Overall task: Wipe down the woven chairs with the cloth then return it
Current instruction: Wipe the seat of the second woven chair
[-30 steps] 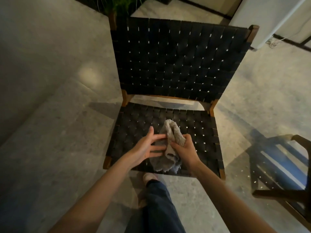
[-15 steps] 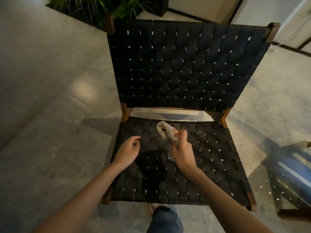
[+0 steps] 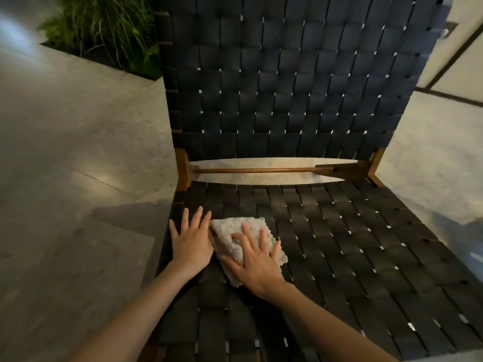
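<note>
- Pale, speckled stone-like floor [image 3: 65,152] spreads around a low woven chair [image 3: 287,87], with a clump of grassy plant [image 3: 104,30] behind its left corner.
- The chair's upright backrest [image 3: 300,48] and flat seat [image 3: 366,257] are made of wide, dark, matte straps crossed in a basket weave, with small gaps that let specks of light through.
- A warm brown wooden rail [image 3: 256,170] and corner posts frame the open slot between the backrest and the seat.
- A beige cloth [image 3: 230,231], nubbly like terry towelling and roughly folded into a thick pad, lies on the front left part of the seat.
- The person's right hand [image 3: 257,259] rests palm-down on top of the cloth. Its fingers [image 3: 263,239] are straight and spread, pressing rather than pinching.
- That flat palm probably serves to spread pressure, so the pad can slide across the straps without bunching up.
- The left hand [image 3: 190,241] lies flat on the bare seat just beside the cloth, touching its left edge. Its fingers [image 3: 197,218] are extended and hold nothing.
- It looks placed to steady the person as they lean over the seat.
- Judging by this, wiping of the seat is only starting at its left side. The backrest, any other chair and the return of the cloth are not yet done.
- The soft pile should follow the ridges of the weave, though it may catch at strap edges.
</note>
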`<action>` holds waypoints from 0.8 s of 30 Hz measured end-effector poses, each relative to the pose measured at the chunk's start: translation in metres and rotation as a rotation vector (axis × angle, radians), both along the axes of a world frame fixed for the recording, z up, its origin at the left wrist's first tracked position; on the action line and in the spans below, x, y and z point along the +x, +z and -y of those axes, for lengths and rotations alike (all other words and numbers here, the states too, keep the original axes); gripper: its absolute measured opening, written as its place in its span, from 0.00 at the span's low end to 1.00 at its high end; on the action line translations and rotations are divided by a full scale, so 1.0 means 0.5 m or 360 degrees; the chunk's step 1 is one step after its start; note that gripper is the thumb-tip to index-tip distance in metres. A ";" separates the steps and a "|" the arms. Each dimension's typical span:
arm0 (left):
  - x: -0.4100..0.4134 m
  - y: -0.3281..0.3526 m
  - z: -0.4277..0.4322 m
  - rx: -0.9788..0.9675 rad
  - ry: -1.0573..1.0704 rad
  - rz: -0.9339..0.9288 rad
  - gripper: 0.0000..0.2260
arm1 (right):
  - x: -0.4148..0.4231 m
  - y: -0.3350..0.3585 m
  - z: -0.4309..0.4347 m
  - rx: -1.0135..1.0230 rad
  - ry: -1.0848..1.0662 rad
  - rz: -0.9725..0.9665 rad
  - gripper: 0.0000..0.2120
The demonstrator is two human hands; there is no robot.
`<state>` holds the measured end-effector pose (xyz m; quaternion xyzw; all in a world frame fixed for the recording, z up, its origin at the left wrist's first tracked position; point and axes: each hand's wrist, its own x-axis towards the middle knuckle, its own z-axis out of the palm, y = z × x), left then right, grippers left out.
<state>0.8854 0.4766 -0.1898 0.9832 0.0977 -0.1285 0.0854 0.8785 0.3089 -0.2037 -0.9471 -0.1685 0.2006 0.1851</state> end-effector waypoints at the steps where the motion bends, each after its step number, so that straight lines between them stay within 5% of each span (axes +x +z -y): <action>1: 0.002 -0.013 -0.005 0.0041 0.0000 0.0012 0.27 | 0.004 -0.021 -0.002 0.0008 0.0016 0.0047 0.31; 12: 0.031 -0.065 -0.042 -0.0089 0.0097 0.0400 0.21 | 0.112 -0.105 -0.047 -0.0087 -0.0144 0.0275 0.30; 24: -0.068 -0.020 -0.089 -0.0482 0.0122 0.0228 0.22 | -0.037 0.001 -0.035 0.0089 -0.0013 -0.0013 0.26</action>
